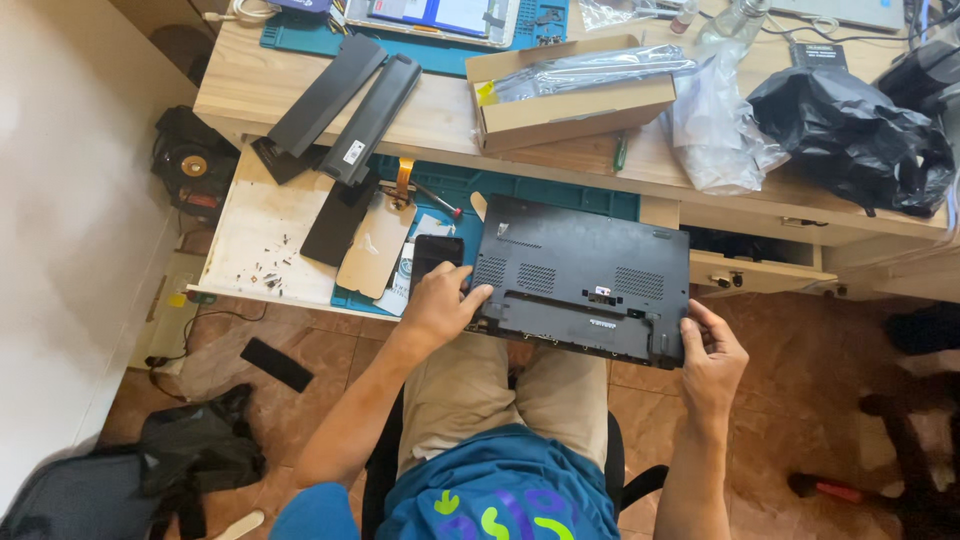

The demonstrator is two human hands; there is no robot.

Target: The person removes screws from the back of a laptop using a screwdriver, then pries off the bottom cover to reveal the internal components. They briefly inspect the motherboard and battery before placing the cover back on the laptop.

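A black laptop base lies upside down, its vented bottom cover facing up, on a teal work mat on a pull-out shelf. My left hand grips its near left corner. My right hand holds its near right corner. The near edge of the laptop hangs over my lap.
Two long black battery packs lie on the desk at the left. A cardboard box with a bagged part, a clear plastic bag and a black bag sit behind. Small screws, a screwdriver and flat parts are left of the laptop.
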